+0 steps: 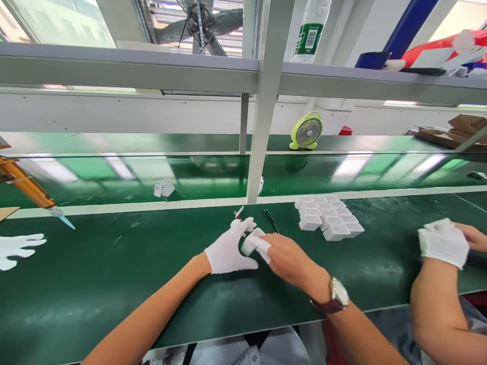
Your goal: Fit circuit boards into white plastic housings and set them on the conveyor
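Note:
My left hand (pixel 230 250), in a white glove, has its thumb and fingers spread around a small white plastic case (pixel 251 242). Whether the glove touches the case is hard to see. My right hand (pixel 288 258), with white covers on its fingers and a watch at the wrist, grips that case from the right. Just beyond my left fingertips lies a small part with a white piece and a bit of red (pixel 238 213). Black tweezers (pixel 271 221) rest on the green bench behind my right hand.
White cases (pixel 330 215) stand in a block to the right. A co-worker's gloved hand (pixel 443 243) is at far right. On the left are a white glove (pixel 19 248) and an amber dispensing syringe (pixel 32 188). A metal post (pixel 262 111) rises behind my hands.

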Motion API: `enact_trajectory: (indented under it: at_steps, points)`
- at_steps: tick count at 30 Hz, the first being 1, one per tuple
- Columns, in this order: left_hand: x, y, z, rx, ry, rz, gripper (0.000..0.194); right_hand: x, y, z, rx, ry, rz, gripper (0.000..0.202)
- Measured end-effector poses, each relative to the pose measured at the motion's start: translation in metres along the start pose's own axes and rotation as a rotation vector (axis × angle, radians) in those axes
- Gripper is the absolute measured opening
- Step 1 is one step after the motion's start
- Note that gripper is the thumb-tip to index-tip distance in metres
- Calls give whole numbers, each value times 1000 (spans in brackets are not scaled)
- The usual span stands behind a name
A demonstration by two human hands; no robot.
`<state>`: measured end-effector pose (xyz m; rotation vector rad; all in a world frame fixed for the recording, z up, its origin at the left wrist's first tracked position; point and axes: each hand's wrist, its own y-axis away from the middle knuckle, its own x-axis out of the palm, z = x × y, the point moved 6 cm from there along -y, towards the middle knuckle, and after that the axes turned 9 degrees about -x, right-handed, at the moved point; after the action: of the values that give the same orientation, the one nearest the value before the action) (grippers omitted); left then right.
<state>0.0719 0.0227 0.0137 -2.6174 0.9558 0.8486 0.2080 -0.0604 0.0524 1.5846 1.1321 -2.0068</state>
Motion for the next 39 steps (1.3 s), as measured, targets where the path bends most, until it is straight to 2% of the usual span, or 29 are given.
enact_trajectory:
  at_steps: [2,4,7,10,12,14,19,21,24,27,31,35,39]
  points:
    - [1,-2,5,-10,86,39,75,6,-28,5,-54,-74,6,46]
    - [-13,-4,21,-68,139,-78,60,11,-44,-7,2,-127,-52,44]
    - [-44,1,51,-221,131,-348,62,29,-46,-43,200,-125,-108,41]
    - [-59,5,68,-318,161,-452,69,54,-40,-64,259,-69,-45,36]
    - [-59,6,70,-335,224,-439,73,65,-36,-61,224,-67,-13,32]
    - [-57,7,69,-335,255,-400,76,66,-34,-52,188,-72,-19,26]
    - [-54,10,64,-306,104,-308,83,48,-35,-37,138,-99,-158,26]
    - [-53,11,63,-272,48,-290,84,51,-35,-40,146,-134,-139,39]
    - [-49,11,60,-178,-7,-279,82,66,-32,-46,172,-229,-44,56]
    - [-47,10,58,-95,-33,-286,74,83,-29,-50,217,-359,37,62]
    - [-47,10,53,-27,-41,-314,64,90,-32,-54,251,-441,36,70]
    - [-51,9,52,-85,-8,-359,61,86,-36,-58,238,-461,-31,67]
    - [-51,7,65,-295,182,-363,49,78,-35,-58,206,-389,-68,58]
